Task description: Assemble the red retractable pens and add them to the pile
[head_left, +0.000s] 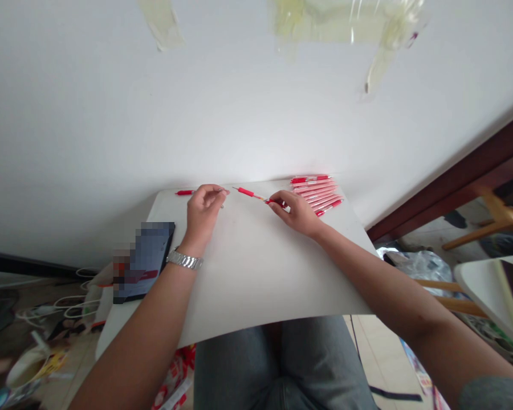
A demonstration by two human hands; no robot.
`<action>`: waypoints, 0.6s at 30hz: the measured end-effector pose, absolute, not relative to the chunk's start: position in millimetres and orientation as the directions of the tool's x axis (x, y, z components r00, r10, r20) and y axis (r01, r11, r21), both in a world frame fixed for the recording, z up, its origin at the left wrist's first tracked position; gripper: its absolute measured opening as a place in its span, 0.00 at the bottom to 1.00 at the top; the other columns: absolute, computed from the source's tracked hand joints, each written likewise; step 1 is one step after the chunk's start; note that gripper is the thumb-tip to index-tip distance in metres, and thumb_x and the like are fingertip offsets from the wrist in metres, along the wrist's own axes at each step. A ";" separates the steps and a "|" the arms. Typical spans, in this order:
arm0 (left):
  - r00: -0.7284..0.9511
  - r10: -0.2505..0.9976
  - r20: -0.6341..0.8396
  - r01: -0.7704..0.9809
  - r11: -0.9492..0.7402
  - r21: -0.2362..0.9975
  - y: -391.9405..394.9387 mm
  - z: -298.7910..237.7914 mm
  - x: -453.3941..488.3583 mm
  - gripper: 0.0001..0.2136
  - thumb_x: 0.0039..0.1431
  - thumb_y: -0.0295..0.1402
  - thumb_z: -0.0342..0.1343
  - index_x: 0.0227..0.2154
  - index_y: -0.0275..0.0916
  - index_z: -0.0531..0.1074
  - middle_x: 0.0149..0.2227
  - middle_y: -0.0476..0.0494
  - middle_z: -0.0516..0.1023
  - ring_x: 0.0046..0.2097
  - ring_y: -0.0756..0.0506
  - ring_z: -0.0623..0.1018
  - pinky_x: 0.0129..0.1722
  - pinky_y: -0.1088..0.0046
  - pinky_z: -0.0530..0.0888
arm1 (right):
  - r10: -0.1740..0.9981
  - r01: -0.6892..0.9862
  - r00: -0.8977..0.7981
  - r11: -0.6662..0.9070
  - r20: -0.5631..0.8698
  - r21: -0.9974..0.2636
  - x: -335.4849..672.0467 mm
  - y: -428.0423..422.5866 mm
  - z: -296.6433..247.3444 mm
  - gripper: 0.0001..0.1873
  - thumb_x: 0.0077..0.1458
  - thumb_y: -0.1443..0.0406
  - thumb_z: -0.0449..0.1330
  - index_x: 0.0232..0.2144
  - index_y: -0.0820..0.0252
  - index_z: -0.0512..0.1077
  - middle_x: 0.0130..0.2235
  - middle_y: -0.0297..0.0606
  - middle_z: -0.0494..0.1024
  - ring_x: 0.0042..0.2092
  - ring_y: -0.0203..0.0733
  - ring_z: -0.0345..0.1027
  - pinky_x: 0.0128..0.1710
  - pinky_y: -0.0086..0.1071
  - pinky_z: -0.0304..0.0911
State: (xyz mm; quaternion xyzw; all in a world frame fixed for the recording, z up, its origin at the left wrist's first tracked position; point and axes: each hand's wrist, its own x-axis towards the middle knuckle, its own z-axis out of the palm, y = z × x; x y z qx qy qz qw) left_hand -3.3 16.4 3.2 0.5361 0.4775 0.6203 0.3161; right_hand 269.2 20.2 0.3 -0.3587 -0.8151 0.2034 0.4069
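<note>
My right hand (293,210) grips the rear part of a red pen (245,192). The pen points left, and a thin bare refill end sticks out past its red grip. Facing it across a small gap, my left hand (205,208) pinches something small at the fingertips, too tiny to name. Behind the left hand another red pen (183,193) lies on the white table (256,267), partly hidden. Several red pens (314,191) lie side by side in a bundle just beyond my right hand.
A dark tablet (149,262), partly pixelated, lies at the table's left edge beside my left forearm. A white wall (239,114) with old tape rises directly behind the table. White cables (74,304) lie at lower left; a wooden chair (491,216) stands at right.
</note>
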 end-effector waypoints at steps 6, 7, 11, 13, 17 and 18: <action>-0.252 0.940 0.230 -0.094 -0.261 0.961 14.5 6.7 -1.1 0.12 0.57 0.41 0.70 0.38 0.41 0.77 0.44 0.43 0.83 0.44 0.47 0.81 0.42 0.73 0.75 | 0.747 0.415 -0.410 0.663 0.523 -0.623 268.6 20.0 0.7 0.16 0.73 0.52 0.56 0.42 0.56 0.75 0.38 0.40 0.81 0.36 0.42 0.71 0.39 0.36 0.66; -0.246 0.947 0.206 -0.132 -0.244 0.961 14.0 7.6 -0.8 0.13 0.56 0.41 0.71 0.38 0.42 0.77 0.45 0.43 0.83 0.44 0.48 0.80 0.42 0.73 0.74 | 0.748 0.414 -0.409 0.663 0.522 -0.624 268.6 20.1 0.5 0.16 0.73 0.52 0.56 0.42 0.56 0.75 0.38 0.40 0.81 0.36 0.42 0.71 0.39 0.36 0.66; -0.198 0.972 0.125 -0.222 -0.168 0.961 12.4 11.0 1.5 0.14 0.54 0.41 0.72 0.38 0.42 0.76 0.45 0.44 0.82 0.42 0.49 0.80 0.42 0.72 0.74 | 0.753 0.422 -0.412 0.656 0.513 -0.626 269.3 20.7 -0.6 0.17 0.74 0.51 0.55 0.42 0.56 0.75 0.38 0.40 0.81 0.37 0.42 0.71 0.40 0.36 0.67; -0.175 0.979 0.101 -0.254 -0.144 0.956 12.0 11.4 2.8 0.15 0.53 0.41 0.72 0.38 0.43 0.76 0.44 0.45 0.82 0.41 0.49 0.80 0.42 0.72 0.74 | 0.750 0.421 -0.417 0.661 0.514 -0.621 269.8 20.9 -1.1 0.17 0.74 0.51 0.55 0.42 0.56 0.75 0.39 0.40 0.81 0.37 0.42 0.71 0.40 0.36 0.67; -0.143 0.987 0.077 -0.326 -0.120 0.938 12.4 9.8 5.1 0.16 0.52 0.41 0.74 0.38 0.44 0.76 0.43 0.46 0.81 0.40 0.50 0.79 0.41 0.72 0.74 | 0.736 0.416 -0.432 0.675 0.521 -0.609 269.9 21.0 -1.3 0.18 0.74 0.51 0.55 0.43 0.56 0.75 0.39 0.40 0.80 0.37 0.42 0.71 0.40 0.36 0.67; -0.136 0.988 0.074 -0.338 -0.117 0.934 12.6 9.3 5.5 0.16 0.51 0.41 0.74 0.38 0.44 0.76 0.43 0.46 0.81 0.40 0.50 0.78 0.41 0.72 0.74 | 0.734 0.414 -0.435 0.677 0.521 -0.608 269.8 21.0 -1.3 0.18 0.74 0.51 0.55 0.43 0.56 0.75 0.39 0.40 0.80 0.37 0.42 0.71 0.40 0.36 0.67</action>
